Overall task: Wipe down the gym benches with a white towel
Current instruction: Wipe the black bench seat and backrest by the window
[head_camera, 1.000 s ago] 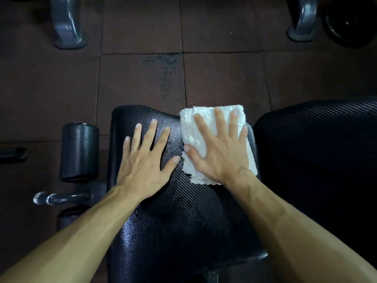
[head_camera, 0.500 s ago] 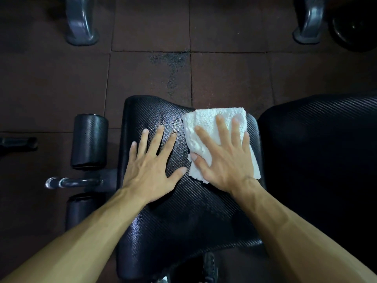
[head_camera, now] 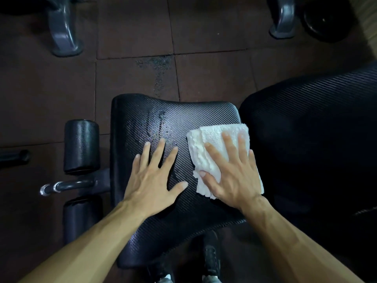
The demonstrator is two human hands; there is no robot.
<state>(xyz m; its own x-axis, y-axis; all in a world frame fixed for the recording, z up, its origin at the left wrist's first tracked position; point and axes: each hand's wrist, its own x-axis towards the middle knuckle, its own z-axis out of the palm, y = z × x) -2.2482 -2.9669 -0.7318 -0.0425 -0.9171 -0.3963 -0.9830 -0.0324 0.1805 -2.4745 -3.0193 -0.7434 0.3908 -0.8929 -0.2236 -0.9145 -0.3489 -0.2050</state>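
A black textured bench seat pad [head_camera: 142,119] fills the middle of the head view, with wet streaks on its far left part. On the pad's right side lies a folded white towel [head_camera: 206,144], and my right hand [head_camera: 230,172] presses flat on it with fingers spread. My left hand [head_camera: 155,176] rests flat on the bare pad just left of the towel, fingers straight. The larger black back pad [head_camera: 310,139] lies to the right.
Two black foam rollers [head_camera: 81,146] on a metal bar [head_camera: 67,185] sit left of the seat. Grey machine feet [head_camera: 65,35] stand on the dark rubber floor tiles at the back. A black weight plate [head_camera: 326,19] lies far right. My shoes [head_camera: 211,258] show below the pad.
My right hand has slid the towel from the pad's far edge toward me, leaving the far part bare and wet. My left hand stays flat on the pad.
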